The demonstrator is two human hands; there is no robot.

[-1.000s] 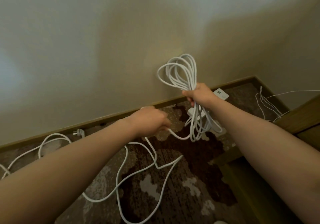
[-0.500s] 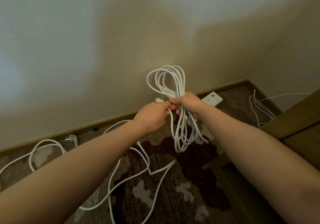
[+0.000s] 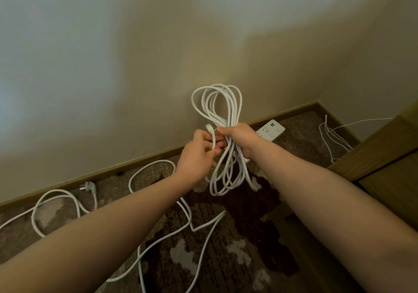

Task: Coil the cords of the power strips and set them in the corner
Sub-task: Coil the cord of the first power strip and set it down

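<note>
A loose white cord [image 3: 56,204] is lying in open loops on the patterned carpet [image 3: 226,247], far to the left of the coiled bundle, and its plug [image 3: 90,186] is resting near the baseboard [image 3: 135,168]. More slack cord [image 3: 176,229] is running across the carpet below and left of the bundle, passing under my left forearm.

My left hand [image 3: 199,154] is sitting just left of the bundle, touching it. Its fingers are curling around the cord's end, pinching the white plug end [image 3: 210,132] between thumb and fingertips.

The coiled bundle [image 3: 222,138] is being held up in front of the wall, above the carpet. Its upper loops are standing above my right fist and its lower loops are hanging beneath it.

My right hand [image 3: 239,137] is gripping the bundle at its middle, fingers clamping closed around all the strands.

A white power strip [image 3: 270,130] is showing just right of the bundle, behind my right wrist, close to the baseboard; I cannot tell whether it is resting on the carpet. Well to the right of the bundle, a thin white wire [image 3: 334,136] is lying bunched beside a wooden furniture edge [image 3: 373,147].
</note>
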